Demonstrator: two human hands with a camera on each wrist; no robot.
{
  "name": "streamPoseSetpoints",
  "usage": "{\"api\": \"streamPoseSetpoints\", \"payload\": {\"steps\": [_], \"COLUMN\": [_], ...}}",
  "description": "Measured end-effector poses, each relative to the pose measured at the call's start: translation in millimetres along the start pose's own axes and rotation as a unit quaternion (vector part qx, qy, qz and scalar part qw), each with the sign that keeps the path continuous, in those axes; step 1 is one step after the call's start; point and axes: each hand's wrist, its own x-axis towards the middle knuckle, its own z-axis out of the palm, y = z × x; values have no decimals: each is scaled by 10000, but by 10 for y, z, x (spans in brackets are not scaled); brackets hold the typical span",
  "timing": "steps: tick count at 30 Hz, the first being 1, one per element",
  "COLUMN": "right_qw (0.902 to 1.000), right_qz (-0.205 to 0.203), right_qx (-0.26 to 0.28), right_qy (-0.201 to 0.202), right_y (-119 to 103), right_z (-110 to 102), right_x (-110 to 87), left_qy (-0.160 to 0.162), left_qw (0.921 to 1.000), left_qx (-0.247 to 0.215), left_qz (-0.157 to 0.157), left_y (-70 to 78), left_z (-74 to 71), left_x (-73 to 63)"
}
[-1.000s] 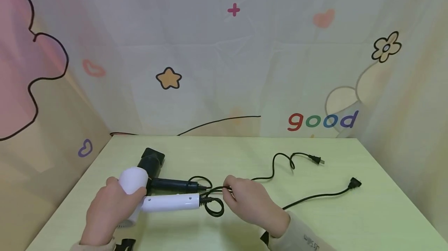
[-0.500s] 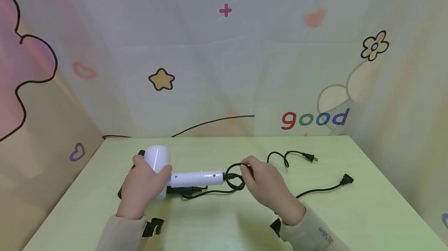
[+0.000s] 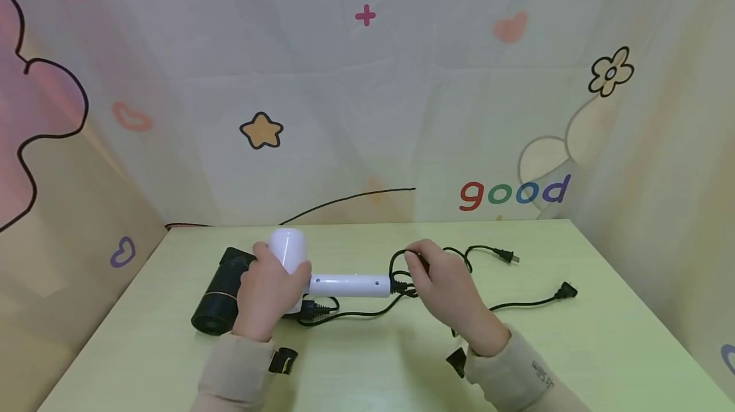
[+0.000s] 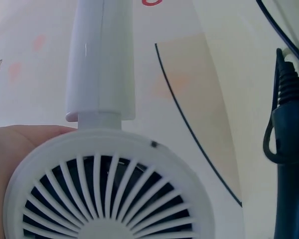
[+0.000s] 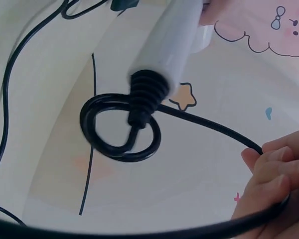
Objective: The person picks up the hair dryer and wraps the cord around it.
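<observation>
In the head view my left hand (image 3: 267, 291) grips the white hair dryer (image 3: 350, 285) round its barrel, the handle pointing right. Its slotted rear grille (image 4: 105, 230) fills the lower left wrist view. My right hand (image 3: 450, 294) holds the white dryer's black cord (image 5: 204, 122) in curled fingers. Close to the handle end, the cord loops round on itself. A black hair dryer (image 3: 221, 291) lies on the table left of my left hand. The white dryer and my left hand hide part of its handle.
Two black plugs, a far one (image 3: 507, 256) and a nearer one (image 3: 565, 291), lie on the right of the pale table (image 3: 367, 367). A black cord (image 3: 367, 314) runs across the middle. Behind the table hangs a printed curtain (image 3: 344, 93).
My left hand has lifted the white dryer off the black one and carried it right. The black dryer now lies apart on the left. My right hand has moved up and right with the cord.
</observation>
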Motion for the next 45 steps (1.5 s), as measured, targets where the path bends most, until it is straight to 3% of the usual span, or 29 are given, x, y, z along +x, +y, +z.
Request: {"api": "streamPoseSetpoints", "payload": {"steps": [5,13,18,21,24,32,36,40,43,45], "right_qw": [9994,9934,9839,9687,9509,9095,8869,8717,8666,8669], "right_qz": [-32,-615,-949,-1424,-1815,-1724,-1037,-118,162,93], "right_qx": [273,757,1454,2033,2458,2889,3094,3112,3052,3000], "right_qy": [190,607,424,97,-499,-2443,-3268,-3784,-3944,-3979], "right_y": [-53,-264,-463,-537,-545,-359,-225,-128,-42,37], "right_z": [-79,-255,-334,-344,-333,-339,-341,-332,-300,-257], "right_x": [27,77,-15,-120,-262,-589,-672,-724,-746,-751], "left_qy": [52,323,356,429,516,608,548,515,481,437], "left_qw": [9999,9989,9992,9991,9985,9972,9974,9967,9955,9946], "left_qx": [104,316,184,8,-132,-321,-337,-479,-647,-760], "left_qz": [60,152,45,-23,-90,-282,-317,-399,-500,-562], "left_y": [3,-14,-51,-68,-87,-187,-217,-206,-174,-152], "left_z": [71,183,232,224,199,115,96,55,-4,-51], "left_x": [22,75,122,156,191,247,265,276,277,277]}}
